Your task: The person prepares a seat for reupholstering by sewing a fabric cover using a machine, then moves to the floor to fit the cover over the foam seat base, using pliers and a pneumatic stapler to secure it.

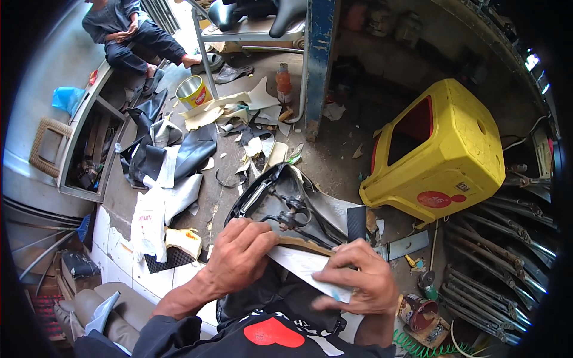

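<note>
Cluttered workshop, black sheet cuttings (197, 149) and pale scraps (218, 110) strewn across the worn floor (331, 155) at far left, 1 upturned seat (255, 215) with bare metal fittings (292, 212) near centre, metal rods (486, 292) stacked right, 1 stained tin (412, 311) and 1 green coil (424, 349) near right

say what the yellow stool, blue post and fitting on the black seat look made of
Stool: probably moulded plastic, slightly glossy, with rounded edges. Post: painted, its blue coat chipped; metal or wood, hard to tell. Fitting: apparently metal, dark and dull, with small glints.

Top-L glare, dim upper R
</note>
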A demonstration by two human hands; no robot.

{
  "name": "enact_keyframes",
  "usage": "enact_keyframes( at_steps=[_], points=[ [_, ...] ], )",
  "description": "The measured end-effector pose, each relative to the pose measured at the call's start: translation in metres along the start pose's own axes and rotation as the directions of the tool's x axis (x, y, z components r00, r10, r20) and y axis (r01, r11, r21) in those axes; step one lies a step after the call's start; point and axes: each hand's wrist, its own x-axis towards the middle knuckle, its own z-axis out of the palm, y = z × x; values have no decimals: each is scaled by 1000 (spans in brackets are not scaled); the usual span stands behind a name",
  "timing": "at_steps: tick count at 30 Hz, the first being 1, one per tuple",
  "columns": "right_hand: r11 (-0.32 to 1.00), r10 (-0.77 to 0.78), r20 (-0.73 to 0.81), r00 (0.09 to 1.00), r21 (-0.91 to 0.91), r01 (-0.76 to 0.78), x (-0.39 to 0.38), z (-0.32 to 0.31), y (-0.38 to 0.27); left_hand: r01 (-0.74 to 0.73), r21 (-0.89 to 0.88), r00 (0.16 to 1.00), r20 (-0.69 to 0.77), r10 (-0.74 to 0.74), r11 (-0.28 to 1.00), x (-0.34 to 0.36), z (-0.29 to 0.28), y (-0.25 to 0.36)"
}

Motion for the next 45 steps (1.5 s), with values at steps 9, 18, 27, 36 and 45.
enact_keyframes(
  at_steps=[9,18,27,36,45],
  points=[
    [871,489,-389,781,265,-413,-27,28,32,16,-57,989,-143,-24,998,-21,18,9],
    [888,390,-354,850,389,-245,-35,55,34,510,-733,683,28,-730,450,-22,12,-65],
    [689,564,-652,506,34,-724,-113,60,173,132,-985,660,3,-751,112,14,-12,-84],
    [42,836,-458,301,-495,-868,-256,114,239,25,-982,707,151,-691,-189,44,49,-110],
    [461,799,-369,474,-131,-878,-172,70,180,492,-868,660,321,-679,68,55,113,-123]
  ],
)
